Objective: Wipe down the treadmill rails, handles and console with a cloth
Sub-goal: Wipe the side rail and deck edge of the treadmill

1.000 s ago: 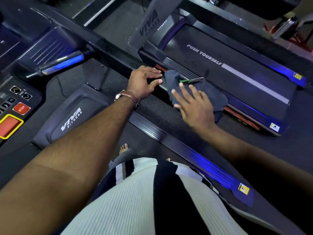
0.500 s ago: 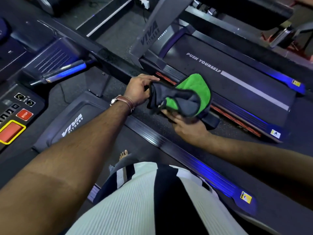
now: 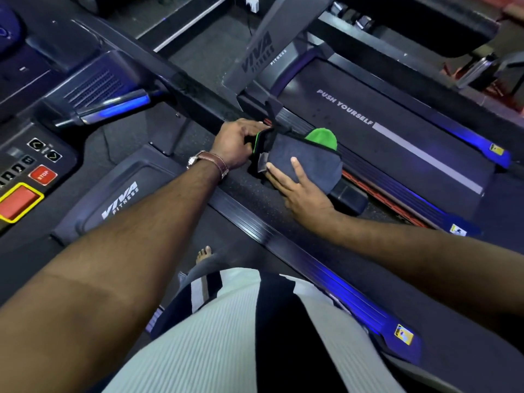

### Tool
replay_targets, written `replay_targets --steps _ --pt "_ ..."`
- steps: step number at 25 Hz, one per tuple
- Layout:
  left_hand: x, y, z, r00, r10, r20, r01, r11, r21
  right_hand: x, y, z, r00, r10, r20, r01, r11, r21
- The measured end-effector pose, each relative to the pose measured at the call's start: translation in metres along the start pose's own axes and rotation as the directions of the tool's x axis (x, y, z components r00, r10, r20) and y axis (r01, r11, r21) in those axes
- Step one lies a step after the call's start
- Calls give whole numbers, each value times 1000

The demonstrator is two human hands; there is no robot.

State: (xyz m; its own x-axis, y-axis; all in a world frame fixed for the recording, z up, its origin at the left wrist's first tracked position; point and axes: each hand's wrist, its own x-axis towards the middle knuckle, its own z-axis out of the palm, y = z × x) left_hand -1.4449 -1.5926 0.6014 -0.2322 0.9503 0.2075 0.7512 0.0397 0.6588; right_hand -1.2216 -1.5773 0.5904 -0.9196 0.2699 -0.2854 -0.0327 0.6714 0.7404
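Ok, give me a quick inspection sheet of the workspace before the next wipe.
Surface: treadmill side rail, blue-lit, cloth lying across it.
Job's things: cloth, grey, green underside showing at far end.
Clutter: nothing seen.
Grips: left grip grips cloth's near edge; right grip rests on cloth, visible fingers straight.
Cables: thin lead on floor near upright, away from both grips.
Surroundings: stop button on console at left; belt marked PUSH YOURSELF beyond rail.
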Motion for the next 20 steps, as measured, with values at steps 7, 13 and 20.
replay_targets --steps 7,13,20 --pt "2 4 -9 995 101 -26 -98 989 108 28 -12 -6 953 -54 298 -155 759 633" --pt "1 -3 -8 998 36 -57 -35 999 18 -6 17 22 973 105 -208 5 883 469" --pt "-3 -1 -10 996 -19 -88 21 1000 21 29 81 18 947 268 175 -210 109 972"
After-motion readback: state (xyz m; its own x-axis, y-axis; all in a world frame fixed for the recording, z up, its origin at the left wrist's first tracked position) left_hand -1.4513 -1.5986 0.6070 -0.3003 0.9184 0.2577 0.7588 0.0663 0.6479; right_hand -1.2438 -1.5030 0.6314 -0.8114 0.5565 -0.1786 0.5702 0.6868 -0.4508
